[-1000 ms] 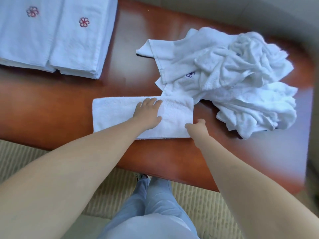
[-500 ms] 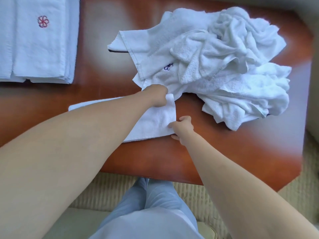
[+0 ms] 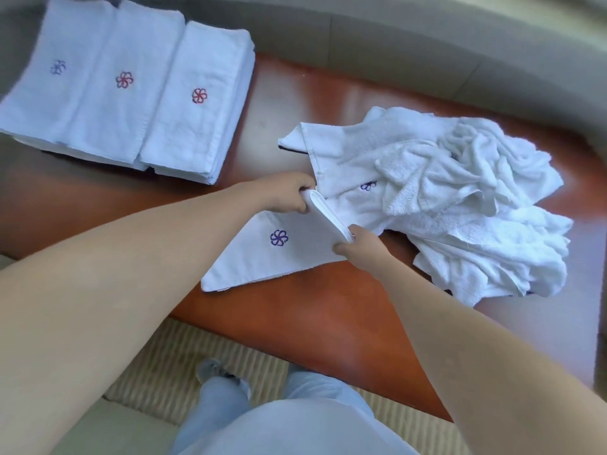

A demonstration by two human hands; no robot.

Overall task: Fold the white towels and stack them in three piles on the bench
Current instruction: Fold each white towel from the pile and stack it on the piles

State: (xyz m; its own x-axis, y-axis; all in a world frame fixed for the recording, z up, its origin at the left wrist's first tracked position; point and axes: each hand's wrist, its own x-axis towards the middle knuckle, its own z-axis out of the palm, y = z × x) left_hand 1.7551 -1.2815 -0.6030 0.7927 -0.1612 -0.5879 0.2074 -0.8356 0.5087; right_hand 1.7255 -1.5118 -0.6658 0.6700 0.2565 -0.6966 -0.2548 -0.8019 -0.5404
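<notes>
A folded white towel with a blue flower emblem lies slanted on the red-brown bench. My left hand grips its far right corner, and my right hand pinches its near right corner. The folded edge between the hands is lifted off the bench. To the right sits a heap of unfolded white towels. Three piles of folded towels stand side by side at the far left, with flower emblems on top.
The bench's front edge runs diagonally below my arms, with striped beige carpet beneath. My legs in light blue trousers and one shoe show at the bottom. A grey upholstered surface lies behind the bench.
My left hand went from pressing flat on the towel to gripping its far right corner. Both hands have lifted the right end and folded it over leftward, which shows the blue emblem.
</notes>
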